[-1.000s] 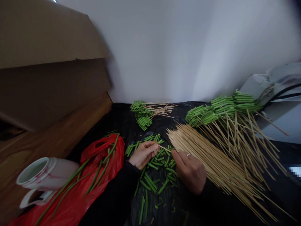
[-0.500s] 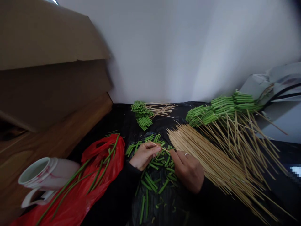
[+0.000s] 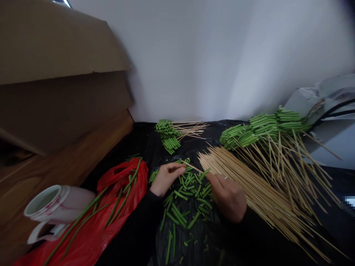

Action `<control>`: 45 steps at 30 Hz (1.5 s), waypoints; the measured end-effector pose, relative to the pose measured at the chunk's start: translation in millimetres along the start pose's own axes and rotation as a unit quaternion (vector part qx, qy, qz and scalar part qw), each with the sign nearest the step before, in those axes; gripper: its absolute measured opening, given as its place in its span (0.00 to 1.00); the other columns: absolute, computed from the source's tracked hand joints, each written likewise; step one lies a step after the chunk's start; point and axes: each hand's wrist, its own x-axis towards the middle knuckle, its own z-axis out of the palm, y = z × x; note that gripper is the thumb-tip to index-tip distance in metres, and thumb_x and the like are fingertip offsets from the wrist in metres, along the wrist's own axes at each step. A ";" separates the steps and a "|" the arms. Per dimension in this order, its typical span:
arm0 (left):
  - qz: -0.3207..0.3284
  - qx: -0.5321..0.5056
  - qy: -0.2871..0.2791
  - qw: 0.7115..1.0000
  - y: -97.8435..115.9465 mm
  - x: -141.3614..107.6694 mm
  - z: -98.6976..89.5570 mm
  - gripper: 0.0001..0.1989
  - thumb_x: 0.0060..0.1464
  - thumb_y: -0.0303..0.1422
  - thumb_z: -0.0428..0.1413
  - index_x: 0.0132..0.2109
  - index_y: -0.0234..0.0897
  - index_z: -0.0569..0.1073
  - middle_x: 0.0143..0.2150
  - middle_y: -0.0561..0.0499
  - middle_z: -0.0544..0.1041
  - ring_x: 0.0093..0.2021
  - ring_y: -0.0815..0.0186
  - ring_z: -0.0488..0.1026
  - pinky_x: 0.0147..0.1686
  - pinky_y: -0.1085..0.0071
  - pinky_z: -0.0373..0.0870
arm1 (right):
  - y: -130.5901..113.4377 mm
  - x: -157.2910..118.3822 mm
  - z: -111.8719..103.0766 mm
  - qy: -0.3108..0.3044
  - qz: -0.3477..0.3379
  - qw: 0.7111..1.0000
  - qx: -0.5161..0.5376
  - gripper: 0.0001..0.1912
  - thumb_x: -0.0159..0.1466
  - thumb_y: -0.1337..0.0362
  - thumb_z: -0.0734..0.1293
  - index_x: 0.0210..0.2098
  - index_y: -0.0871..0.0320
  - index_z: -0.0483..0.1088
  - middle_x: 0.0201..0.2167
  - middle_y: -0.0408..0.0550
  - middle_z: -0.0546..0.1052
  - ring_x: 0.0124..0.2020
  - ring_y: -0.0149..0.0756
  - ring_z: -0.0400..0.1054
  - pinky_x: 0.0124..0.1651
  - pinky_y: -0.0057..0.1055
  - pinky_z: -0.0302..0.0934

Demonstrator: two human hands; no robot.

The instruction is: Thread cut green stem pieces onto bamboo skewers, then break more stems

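Observation:
My left hand (image 3: pixel 168 179) is closed in a pinch, thumb and forefinger at a thin bamboo skewer (image 3: pixel 192 166). How firmly these fingertips grip it is hard to make out. The skewer slants down to the right and meets a short green stalk piece (image 3: pixel 205 173), possibly long bean or garlic scape. My right hand (image 3: pixel 229 197), with a ring on one finger, is closed on that piece at the skewer's right end. Under and between both hands lie many loose cut stalk pieces (image 3: pixel 179 214) on black plastic sheeting (image 3: pixel 166 255).
To the right is a wide heap of bare skewers (image 3: pixel 249 184). Behind it lie stacked filled skewers (image 3: pixel 263 125), with a smaller stack (image 3: pixel 169 135) by the wall. On the left are a red bag (image 3: pixel 119 218) with long stalks, a mug (image 3: pixel 61 203) on its side and a cardboard box (image 3: pixel 63 44).
My hands have moved apart slightly, the right one rightward. More of the skewer now shows between them, and a green stalk piece is visible at my right fingertips.

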 end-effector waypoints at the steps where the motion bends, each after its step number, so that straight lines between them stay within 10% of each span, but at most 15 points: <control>1: 0.038 0.074 0.035 0.996 -1.5 2.7 -4.4 0.11 0.51 0.38 0.60 0.39 0.36 0.81 0.38 0.45 0.80 0.39 0.60 0.73 0.43 0.65 0.66 | 3.3 0.1 0.6 0.002 0.008 1.000 -0.009 0.10 0.64 0.72 0.59 0.41 0.60 0.70 0.23 0.43 0.66 0.24 0.32 0.56 0.29 0.34 0.44; 5: 0.153 0.366 0.027 0.918 -10.2 6.0 -6.1 0.12 0.56 0.34 0.56 0.47 0.42 0.78 0.50 0.44 0.76 0.56 0.53 0.65 0.55 0.55 0.57 | 8.3 0.2 2.4 -0.003 0.009 1.000 -0.015 0.10 0.64 0.73 0.60 0.41 0.59 0.71 0.24 0.43 0.67 0.25 0.32 0.56 0.29 0.34 0.43; 10: 0.173 0.475 -0.015 0.863 -19.1 2.2 1.3 0.17 0.58 0.35 0.53 0.54 0.46 0.72 0.57 0.46 0.73 0.63 0.55 0.58 0.60 0.53 0.47 | 6.3 -0.1 2.4 -0.011 0.010 1.000 -0.009 0.12 0.62 0.74 0.59 0.41 0.59 0.71 0.23 0.44 0.67 0.25 0.31 0.56 0.29 0.34 0.44; 18: 0.176 0.437 0.008 0.882 -19.0 5.8 -4.8 0.10 0.60 0.35 0.51 0.40 0.41 0.77 0.43 0.46 0.79 0.53 0.56 0.68 0.52 0.59 0.56 | 5.5 -1.2 4.2 -0.009 0.005 1.000 -0.003 0.13 0.63 0.74 0.59 0.43 0.60 0.71 0.23 0.43 0.66 0.25 0.31 0.56 0.29 0.34 0.44; 45: 0.187 0.472 0.084 0.858 -24.2 10.5 -2.2 0.12 0.54 0.26 0.55 0.46 0.40 0.75 0.39 0.48 0.79 0.46 0.58 0.71 0.45 0.62 0.62 | 1.7 -2.2 5.7 -0.014 0.002 1.000 0.028 0.11 0.65 0.72 0.58 0.41 0.59 0.71 0.24 0.44 0.67 0.26 0.32 0.57 0.30 0.33 0.43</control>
